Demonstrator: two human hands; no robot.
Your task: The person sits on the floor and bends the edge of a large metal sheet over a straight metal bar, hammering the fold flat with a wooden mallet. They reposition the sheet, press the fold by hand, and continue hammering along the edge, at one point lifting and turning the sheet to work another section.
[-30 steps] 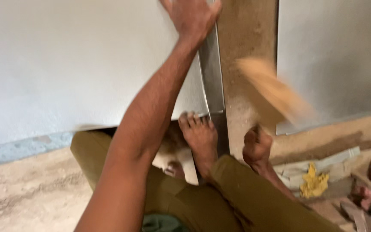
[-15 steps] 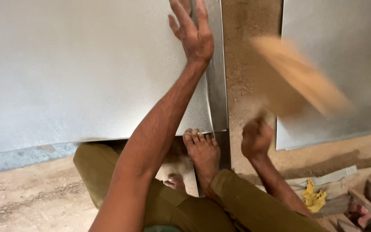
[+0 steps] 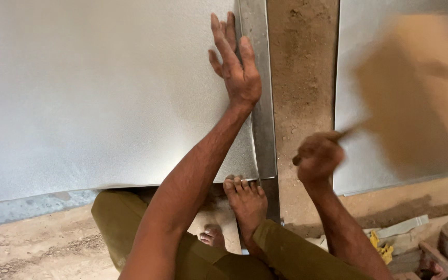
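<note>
A large grey metal sheet [image 3: 94, 93] lies flat on the floor in front of me. My left hand [image 3: 237, 67] presses flat on it, fingers spread, beside its folded right edge [image 3: 263, 103]. My right hand [image 3: 318, 155] is closed around the handle of a wooden mallet [image 3: 410, 98], which is raised above the right side and heavily blurred. My bare right foot [image 3: 245, 199] rests on the sheet's near corner by the fold.
A second metal sheet [image 3: 369, 46] lies at the right, with a strip of bare sandy floor [image 3: 301, 67] between the two. Wood scraps, a pale strip [image 3: 403, 226] and a yellow rag [image 3: 382, 246] sit at the lower right. A grey slab edge [image 3: 26, 207] shows at the lower left.
My view has tilted so the sheet sits lower in frame. The left hand stayed flat near the fold. The right hand rose a little and the blurred mallet swung further right and up.
</note>
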